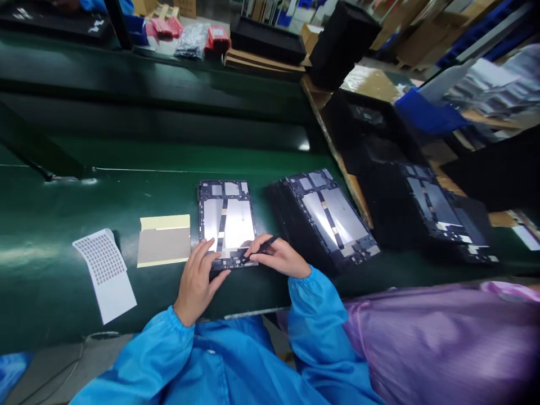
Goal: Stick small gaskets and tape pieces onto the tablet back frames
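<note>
An opened tablet housing (228, 219), with silver plates and a dark ribbon cable down its middle, lies flat on the green bench before me. My left hand (197, 281) rests at its lower left corner, fingers apart, touching the edge. Between the thumb and fingers of my right hand (280, 256) is a slim black tool that looks like tweezers (266, 244). Its tip points down at the small parts along the housing's lower edge. Left of the housing lie a grey-and-yellow sheet (164, 242) and a white sheet of small dark labels (103, 264), partly curled.
A second tablet housing (333, 214) sits atop a black foam stack to the right. Further right are more housings (434, 202) on black foam. Black trays (268, 42) and red packets (217, 39) stand along the back. Someone in purple clothing (442, 343) is close on my right.
</note>
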{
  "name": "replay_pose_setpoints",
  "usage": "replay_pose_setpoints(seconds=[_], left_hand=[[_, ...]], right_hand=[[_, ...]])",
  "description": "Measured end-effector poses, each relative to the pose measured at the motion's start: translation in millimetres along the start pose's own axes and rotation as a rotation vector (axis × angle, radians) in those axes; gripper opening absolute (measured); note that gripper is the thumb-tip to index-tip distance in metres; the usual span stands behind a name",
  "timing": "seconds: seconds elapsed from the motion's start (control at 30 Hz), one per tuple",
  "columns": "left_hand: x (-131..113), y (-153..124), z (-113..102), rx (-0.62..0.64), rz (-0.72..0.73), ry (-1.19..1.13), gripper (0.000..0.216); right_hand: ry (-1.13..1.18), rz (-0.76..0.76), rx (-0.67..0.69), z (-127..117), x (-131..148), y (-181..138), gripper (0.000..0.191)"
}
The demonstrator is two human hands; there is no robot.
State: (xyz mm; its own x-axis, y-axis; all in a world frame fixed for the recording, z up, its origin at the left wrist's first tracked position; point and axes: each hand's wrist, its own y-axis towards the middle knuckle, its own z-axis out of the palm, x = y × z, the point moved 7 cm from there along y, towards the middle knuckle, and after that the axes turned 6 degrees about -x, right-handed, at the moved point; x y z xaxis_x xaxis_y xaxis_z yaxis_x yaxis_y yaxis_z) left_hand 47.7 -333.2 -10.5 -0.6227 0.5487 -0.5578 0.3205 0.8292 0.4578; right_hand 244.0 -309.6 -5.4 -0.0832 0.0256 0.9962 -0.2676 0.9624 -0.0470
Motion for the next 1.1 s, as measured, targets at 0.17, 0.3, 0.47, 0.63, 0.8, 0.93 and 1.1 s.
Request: replay_pose_setpoints(seconds=[0.17, 0.3, 0.47, 0.63, 0.8, 0.93, 1.1], left_hand=[[0.6, -0.7, -0.9, 0.003, -0.023, -0.023, 0.034], [0.7, -1.0, 0.1, 0.003, -0.021, -0.034, 0.036], [1.2, -1.5, 0.7, 0.009, -0.019, -0.039, 0.037], [1.5, -1.5, 0.5, 0.002, -0.025, -0.049, 0.037], [1.4, -1.3, 0.4, 0.004, -0.028, -0.048, 0.037], [1.6, -1.2, 0.5, 0.009, -0.033, -0.056, 0.037], [1.5, -1.3, 0.7, 0.004, -0.032, -0.055, 0.037]], right_hand=[[-0.088, -0.108, -0.009, 5.4, 5.1, -3.6, 0.019], [-0.146, -0.172, -0.011, 9.9, 9.1, -5.5, 0.014], [-0.165, -0.196, -0.014, 10.4, 9.9, -5.7, 0.012], [-0.185, -0.207, -0.007, 10.1, 11.4, -5.4, 0.011], [-0.212, -0.211, 0.014, 11.6, 12.6, -4.6, 0.011], [-0.229, -0.223, 0.022, 12.9, 15.0, -4.2, 0.008], [-0.24, -0.22, 0.019, 13.3, 14.9, -4.5, 0.009]])
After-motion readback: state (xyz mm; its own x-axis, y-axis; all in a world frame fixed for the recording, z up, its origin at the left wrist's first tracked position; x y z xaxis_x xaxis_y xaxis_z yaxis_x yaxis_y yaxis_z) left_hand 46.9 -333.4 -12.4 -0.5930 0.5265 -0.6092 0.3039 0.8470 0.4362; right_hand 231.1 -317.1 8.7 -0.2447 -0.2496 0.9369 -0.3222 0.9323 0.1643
